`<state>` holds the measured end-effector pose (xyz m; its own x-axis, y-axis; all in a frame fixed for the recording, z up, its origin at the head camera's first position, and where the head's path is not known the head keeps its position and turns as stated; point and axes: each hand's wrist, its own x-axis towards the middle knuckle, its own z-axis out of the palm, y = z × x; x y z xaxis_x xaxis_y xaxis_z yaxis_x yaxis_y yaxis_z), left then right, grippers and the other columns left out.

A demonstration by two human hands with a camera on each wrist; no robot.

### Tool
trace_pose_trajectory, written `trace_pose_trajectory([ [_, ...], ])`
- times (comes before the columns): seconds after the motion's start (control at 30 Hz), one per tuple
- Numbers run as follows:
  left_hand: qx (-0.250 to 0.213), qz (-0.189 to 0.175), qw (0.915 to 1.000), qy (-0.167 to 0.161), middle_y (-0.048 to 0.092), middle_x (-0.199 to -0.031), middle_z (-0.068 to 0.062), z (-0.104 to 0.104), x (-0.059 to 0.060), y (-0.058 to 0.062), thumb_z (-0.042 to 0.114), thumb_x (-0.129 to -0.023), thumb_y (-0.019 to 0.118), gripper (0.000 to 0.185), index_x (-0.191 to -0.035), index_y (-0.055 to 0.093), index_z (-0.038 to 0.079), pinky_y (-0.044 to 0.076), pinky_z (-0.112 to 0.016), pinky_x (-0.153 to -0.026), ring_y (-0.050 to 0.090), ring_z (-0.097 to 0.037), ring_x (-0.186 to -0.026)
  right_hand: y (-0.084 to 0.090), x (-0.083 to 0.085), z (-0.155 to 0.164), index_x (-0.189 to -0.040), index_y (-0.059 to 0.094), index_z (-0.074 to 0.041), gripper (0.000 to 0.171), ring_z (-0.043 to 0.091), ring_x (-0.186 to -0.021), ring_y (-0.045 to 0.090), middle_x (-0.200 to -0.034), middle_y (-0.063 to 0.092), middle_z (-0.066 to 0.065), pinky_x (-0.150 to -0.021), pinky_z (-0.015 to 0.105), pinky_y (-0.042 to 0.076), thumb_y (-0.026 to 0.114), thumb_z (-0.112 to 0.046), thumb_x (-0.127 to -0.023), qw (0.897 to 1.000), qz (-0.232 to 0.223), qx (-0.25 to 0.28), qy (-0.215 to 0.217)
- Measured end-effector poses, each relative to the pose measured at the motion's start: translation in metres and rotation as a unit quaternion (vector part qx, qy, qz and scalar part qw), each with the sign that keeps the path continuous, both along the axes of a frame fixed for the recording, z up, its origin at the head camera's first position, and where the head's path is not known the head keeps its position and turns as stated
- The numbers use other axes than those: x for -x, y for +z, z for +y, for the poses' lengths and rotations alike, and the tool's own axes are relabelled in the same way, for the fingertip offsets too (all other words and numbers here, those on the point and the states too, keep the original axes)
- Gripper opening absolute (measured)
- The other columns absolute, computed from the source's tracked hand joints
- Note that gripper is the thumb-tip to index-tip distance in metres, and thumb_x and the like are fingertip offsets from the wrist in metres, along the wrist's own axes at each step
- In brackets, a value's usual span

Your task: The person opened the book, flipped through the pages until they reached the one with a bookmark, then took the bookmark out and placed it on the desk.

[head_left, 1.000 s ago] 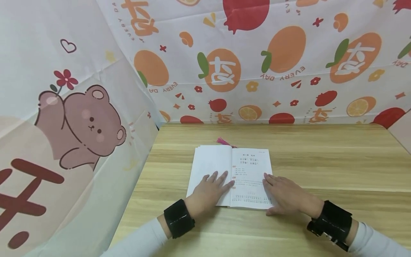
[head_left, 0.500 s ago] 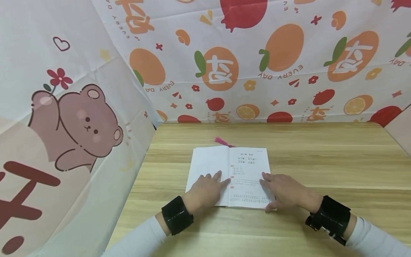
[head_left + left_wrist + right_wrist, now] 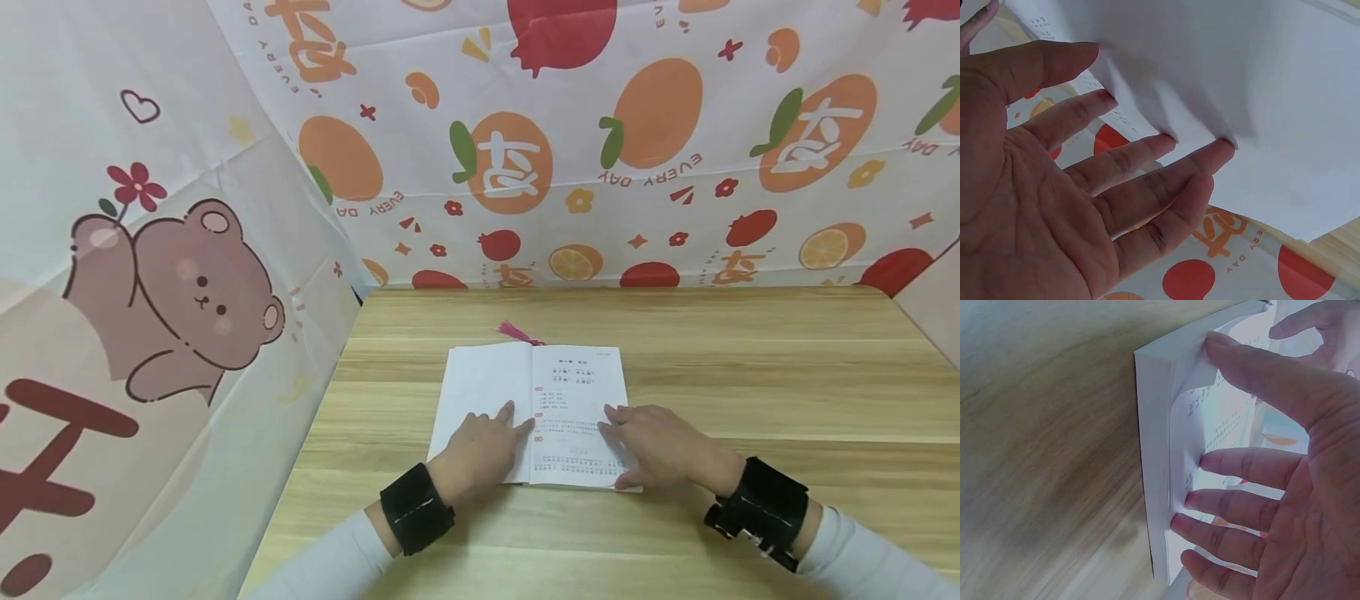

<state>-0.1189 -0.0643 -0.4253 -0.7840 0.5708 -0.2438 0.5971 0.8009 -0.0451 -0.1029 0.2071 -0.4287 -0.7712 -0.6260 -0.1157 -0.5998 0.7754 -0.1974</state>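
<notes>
Both hands lie flat on the open book in the head view: left hand with straight fingers on the blank page at 9 o'clock of the spine, right hand on the printed page at 3 o'clock. Beyond the book, at 12 o'clock, a pink tassel rests on the wooden table.

Left wrist view: spread fingertips touch white paper.

Right wrist view: the right hand's fingertips press the page near its corner, thumb at the book's edge.
</notes>
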Motion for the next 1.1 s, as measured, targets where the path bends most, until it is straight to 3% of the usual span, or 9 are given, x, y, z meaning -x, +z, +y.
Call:
trace_pose_trajectory([
  [0.2,0.031,0.028,0.9984,-0.037,0.032,-0.163,0.001,0.001,-0.003,-0.005,0.014,-0.101,0.046,0.052,-0.153,0.043,0.015,0.047,-0.051,-0.105,0.041,-0.028,-0.144,-0.002,0.002,0.001,-0.128,0.065,0.004,0.077,0.043,-0.122,0.059,-0.136,0.057,0.029,-0.098,0.057,0.049,0.087,-0.044,-0.073,1.0,0.002,0.003,0.001],
  [0.47,0.048,0.04,0.9962,-0.06,0.032,-0.164,-0.002,0.005,-0.007,-0.01,0.026,-0.099,0.049,0.06,-0.155,0.037,0.011,0.052,-0.05,-0.098,0.044,-0.038,-0.14,0.0,0.001,0.002,-0.128,0.066,0.001,0.066,0.044,-0.124,0.058,-0.137,0.058,0.028,-0.099,0.057,0.048,0.085,-0.038,-0.077,1.0,-0.018,0.006,0.001],
  [0.77,0.034,0.044,0.994,-0.095,0.042,-0.157,-0.012,0.012,-0.001,-0.006,0.033,-0.102,0.047,0.056,-0.149,0.046,0.002,0.039,-0.043,-0.114,0.036,-0.027,-0.147,0.003,-0.016,-0.008,-0.133,0.063,-0.001,0.056,0.045,-0.124,0.058,-0.136,0.058,0.028,-0.101,0.056,0.048,0.079,-0.008,-0.079,0.999,0.011,-0.029,0.016],
  [0.87,0.02,0.024,0.9959,-0.085,0.039,-0.159,-0.013,0.012,0.001,-0.009,0.036,-0.102,0.048,0.06,-0.15,0.043,0.001,0.042,-0.05,-0.11,0.034,-0.031,-0.148,0.001,-0.017,-0.008,-0.133,0.063,-0.001,0.053,0.043,-0.123,0.059,-0.135,0.059,0.028,-0.1,0.056,0.048,0.075,-0.005,-0.081,0.999,0.026,-0.028,0.019],
  [1.1,-0.008,-0.051,0.9984,-0.023,0.025,-0.166,-0.005,0.01,0.004,-0.009,0.055,-0.095,0.057,0.08,-0.156,0.035,0.008,0.044,-0.059,-0.105,0.024,-0.04,-0.151,0.0,-0.016,-0.007,-0.131,0.065,-0.002,0.054,0.042,-0.122,0.06,-0.134,0.06,0.027,-0.1,0.055,0.049,0.077,-0.008,-0.078,0.999,0.041,-0.018,0.021],
])
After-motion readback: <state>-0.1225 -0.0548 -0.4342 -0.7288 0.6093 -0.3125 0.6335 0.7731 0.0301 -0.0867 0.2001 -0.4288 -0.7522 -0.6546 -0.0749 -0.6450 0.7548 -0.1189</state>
